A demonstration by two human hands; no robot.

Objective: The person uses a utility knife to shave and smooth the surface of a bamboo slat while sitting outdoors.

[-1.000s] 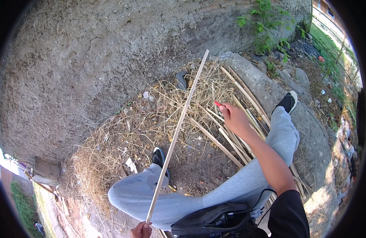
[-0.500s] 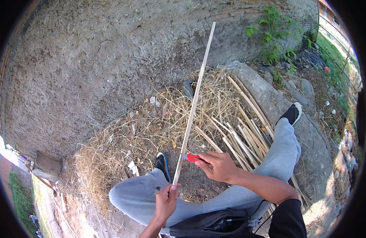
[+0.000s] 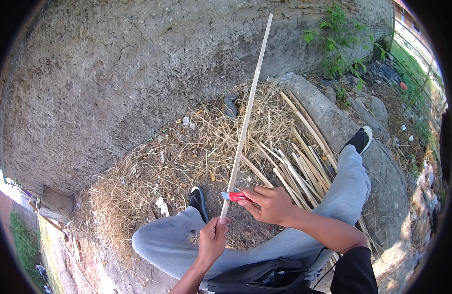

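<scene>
A long, pale wooden strip (image 3: 249,110) slants up and away from me, its far end in front of the wall. My left hand (image 3: 214,238) is closed round the strip's near end, thumb on top. In my right hand (image 3: 271,203) I grip a red-handled utility knife (image 3: 237,196). Its bare blade lies across the strip, a short way beyond my left hand. Whether the edge bites into the wood is too small to tell.
Several cut strips (image 3: 304,171) lie in a pile on the right, beside my leg. Dry shavings (image 3: 123,210) cover the ground ahead. A rough wall (image 3: 113,88) rises beyond, with a large stone (image 3: 319,103) and a green plant (image 3: 336,44) at far right.
My left hand has moved up and right with the strip, whose far end reaches higher. The knife blade now lies across the strip, nearer my left hand.
</scene>
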